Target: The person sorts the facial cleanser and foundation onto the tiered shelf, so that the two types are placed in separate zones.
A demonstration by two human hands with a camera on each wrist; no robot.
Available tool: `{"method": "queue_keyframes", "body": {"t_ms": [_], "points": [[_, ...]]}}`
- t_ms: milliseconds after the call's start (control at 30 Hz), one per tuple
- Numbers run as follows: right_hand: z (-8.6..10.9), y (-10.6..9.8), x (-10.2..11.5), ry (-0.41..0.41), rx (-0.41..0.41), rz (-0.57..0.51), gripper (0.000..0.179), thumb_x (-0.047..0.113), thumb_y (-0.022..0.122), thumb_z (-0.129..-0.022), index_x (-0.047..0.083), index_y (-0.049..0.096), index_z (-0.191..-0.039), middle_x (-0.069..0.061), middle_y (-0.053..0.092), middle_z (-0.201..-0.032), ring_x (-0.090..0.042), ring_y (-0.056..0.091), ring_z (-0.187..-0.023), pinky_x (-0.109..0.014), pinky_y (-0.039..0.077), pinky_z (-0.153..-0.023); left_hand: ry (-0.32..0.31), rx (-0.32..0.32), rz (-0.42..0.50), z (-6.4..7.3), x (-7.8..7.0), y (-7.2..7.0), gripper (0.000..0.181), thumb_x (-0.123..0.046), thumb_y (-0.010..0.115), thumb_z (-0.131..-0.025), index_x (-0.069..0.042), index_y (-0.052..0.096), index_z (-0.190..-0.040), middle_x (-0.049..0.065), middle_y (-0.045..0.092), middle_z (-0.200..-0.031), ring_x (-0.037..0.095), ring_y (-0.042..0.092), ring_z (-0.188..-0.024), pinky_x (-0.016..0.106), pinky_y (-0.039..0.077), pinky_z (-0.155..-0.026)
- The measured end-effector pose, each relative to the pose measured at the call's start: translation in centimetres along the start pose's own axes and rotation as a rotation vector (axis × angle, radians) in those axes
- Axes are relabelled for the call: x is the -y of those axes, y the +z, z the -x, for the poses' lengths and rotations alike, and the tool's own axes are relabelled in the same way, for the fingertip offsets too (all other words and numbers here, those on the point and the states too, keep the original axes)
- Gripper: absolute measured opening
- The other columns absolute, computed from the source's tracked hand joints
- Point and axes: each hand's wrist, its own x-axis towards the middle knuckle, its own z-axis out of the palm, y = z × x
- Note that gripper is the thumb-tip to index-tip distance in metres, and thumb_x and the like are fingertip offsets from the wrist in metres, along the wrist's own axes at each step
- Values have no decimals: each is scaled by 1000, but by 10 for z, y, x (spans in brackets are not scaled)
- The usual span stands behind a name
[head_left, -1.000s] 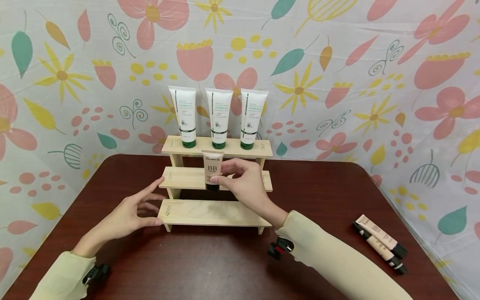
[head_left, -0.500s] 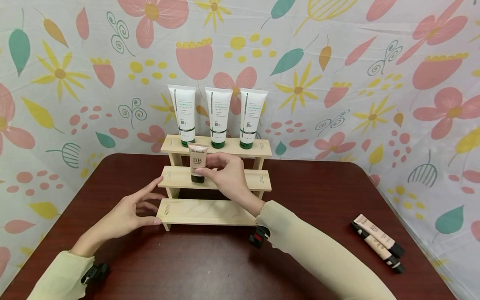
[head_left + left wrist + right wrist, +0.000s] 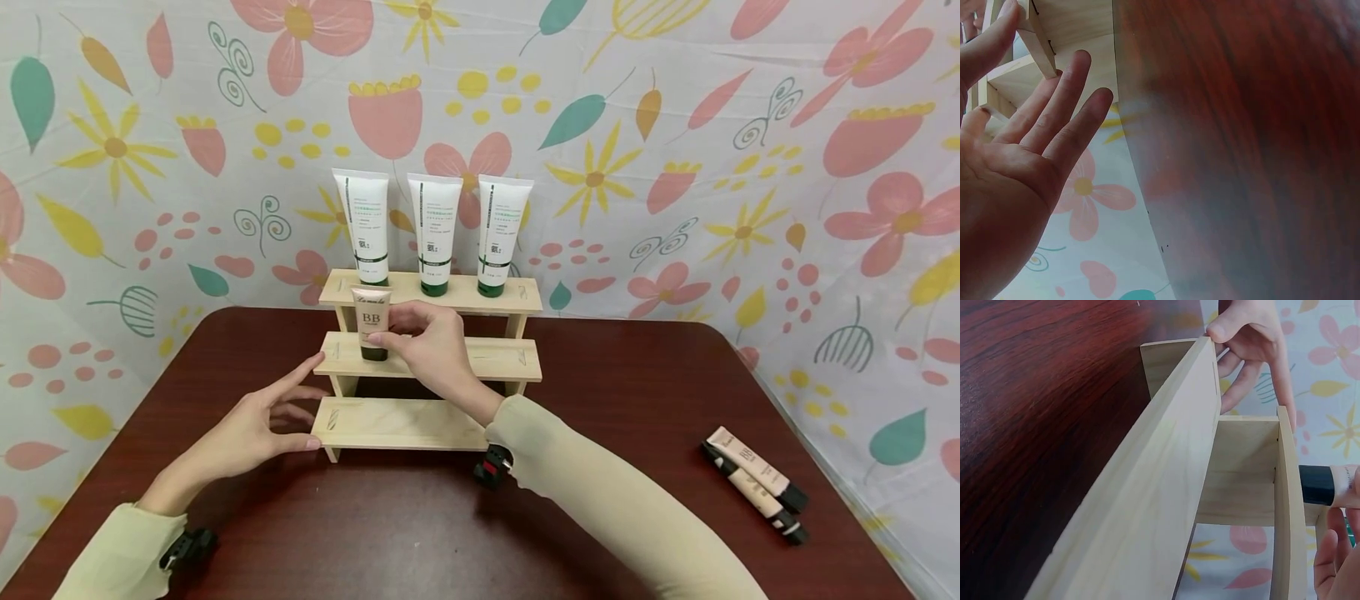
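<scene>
— Floral white cloth [image 3: 480, 58] backs the dark red-brown wooden table [image 3: 405, 525]. The fingers?

— Right hand [image 3: 437, 343] pinches the small beige BB tube [image 3: 369, 318] with a black cap [image 3: 374, 354]; left hand [image 3: 251, 429] has its fingers spread, touching the pale wooden three-step rack [image 3: 397, 425].

— And the tube's place?

— Upright at the middle step's [image 3: 498, 357] left end; whether fully seated, I can't tell.

— Handling?

— Probably light, soft, smooth: best held gently, low, near the stiffer cap

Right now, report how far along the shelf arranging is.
Apparently done: three green-capped white tubes stand on the top tier. In hand: the right hand pinches a BB-labelled tube at the left of the middle tier; the left hand touches the stand. Probably left: two beige tubes on the table.
</scene>
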Motion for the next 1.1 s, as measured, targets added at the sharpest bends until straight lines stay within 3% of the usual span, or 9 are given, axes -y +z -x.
{"method": "queue_keyframes", "body": {"t_ms": [467, 867, 1100], "points": [[-2, 5, -1, 2, -25, -2, 28, 8, 94, -80, 4, 82, -105, -3, 79, -91, -9, 74, -83, -28, 58, -77, -2, -3, -3, 0, -2, 0, 112, -8, 92, -83, -26, 24, -170, 16, 67, -131, 20, 73, -100, 41, 60, -87], [-1, 7, -3, -53, -1, 11, 28, 10, 92, -83, 4, 81, -107, -1, 79, -93, -9, 74, -85, -38, 59, -77, -7, -5, 6, 0, -1, 1, 111, -8, 92, -83, -26, 24, -170, 16, 67, -131, 20, 73, -100, 41, 60, -87], [0, 6, -2, -55, -2, 49, 28, 12, 93, -83, 6, 81, -108, 0, 79, -94, -7, 73, -84, -29, 55, -73, -1, -2, 20, 1, -1, 1, 111, -8, 91, -84, -25, 24, -170, 17, 66, -132, 21, 73, -101, 43, 60, -86]]}}
